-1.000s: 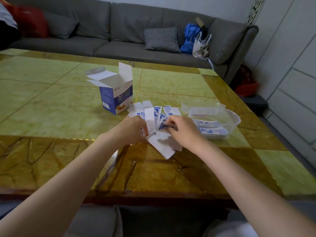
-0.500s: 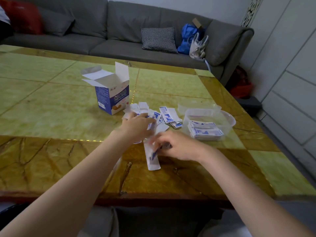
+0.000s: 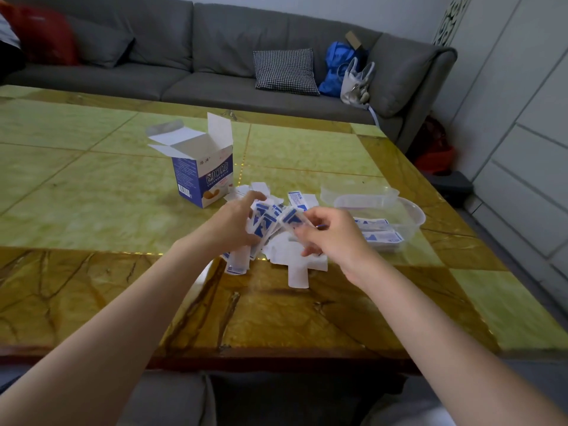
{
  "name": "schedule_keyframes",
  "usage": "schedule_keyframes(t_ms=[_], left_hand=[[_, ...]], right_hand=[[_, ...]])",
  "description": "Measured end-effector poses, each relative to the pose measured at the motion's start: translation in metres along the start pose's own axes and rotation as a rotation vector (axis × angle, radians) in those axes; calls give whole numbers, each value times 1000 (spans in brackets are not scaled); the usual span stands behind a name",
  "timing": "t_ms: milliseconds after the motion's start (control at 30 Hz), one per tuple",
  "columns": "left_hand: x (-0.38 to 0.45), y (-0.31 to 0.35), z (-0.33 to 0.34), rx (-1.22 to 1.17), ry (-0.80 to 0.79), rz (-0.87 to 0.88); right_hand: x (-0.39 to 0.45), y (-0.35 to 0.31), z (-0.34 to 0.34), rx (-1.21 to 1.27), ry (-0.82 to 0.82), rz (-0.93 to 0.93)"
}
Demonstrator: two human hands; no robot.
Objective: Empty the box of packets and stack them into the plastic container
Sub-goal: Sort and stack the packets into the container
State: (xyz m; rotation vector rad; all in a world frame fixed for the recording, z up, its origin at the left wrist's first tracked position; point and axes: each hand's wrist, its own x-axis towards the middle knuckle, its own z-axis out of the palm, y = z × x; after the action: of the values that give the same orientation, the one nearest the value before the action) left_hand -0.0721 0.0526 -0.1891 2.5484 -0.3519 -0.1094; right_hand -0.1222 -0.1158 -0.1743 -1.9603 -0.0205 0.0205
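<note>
Above the table (image 3: 92,186), left hand (image 3: 236,222) and right hand (image 3: 332,238) now grip gathered packets (image 3: 270,219), lifted since earlier, ready for the container (image 3: 412,216)

A single head-worn wide-angle view looks forward and down, close over the tabletop (image 3: 92,186), toward a sofa (image 3: 215,87) beyond.

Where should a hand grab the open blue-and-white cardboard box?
Probably across the upright blue-and-white cardboard box mid-body, from above-right on its two side walls. The raised top flaps look too flimsy to hold; the flat walls below them give firm grip.
</note>
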Motion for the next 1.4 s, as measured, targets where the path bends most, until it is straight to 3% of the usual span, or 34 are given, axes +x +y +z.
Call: schedule_keyframes(t_ms=[167, 333, 567, 767, 867, 1033, 1267, 1400], left_hand=[[-2, 6, -6, -247, 258, -45], [-3, 8, -14, -293, 354, -69], [-3, 14, -8, -352, 233, 24], [-8, 24, -6, -257, 174, 80], [-8, 20, -13, -241, 204, 96], [-7, 15, -18, -234, 268, 61], [-12, 31, -19, -611, 113, 17], [-16, 31, -19, -672, -22, 66]], right_hand=[[3, -5, 4, 531, 112, 301], [7, -7, 9, 714, 78, 337], [9, -10, 18, 622, -32, 149], [11, -5, 21, 192, 169, -41], [14, -5, 14, 101, 281, -134], [16, -4, 5, -45, 241, -229], [14, -3, 7, -173, 171, -333], [14, -3, 7, -303, 189, -421]])
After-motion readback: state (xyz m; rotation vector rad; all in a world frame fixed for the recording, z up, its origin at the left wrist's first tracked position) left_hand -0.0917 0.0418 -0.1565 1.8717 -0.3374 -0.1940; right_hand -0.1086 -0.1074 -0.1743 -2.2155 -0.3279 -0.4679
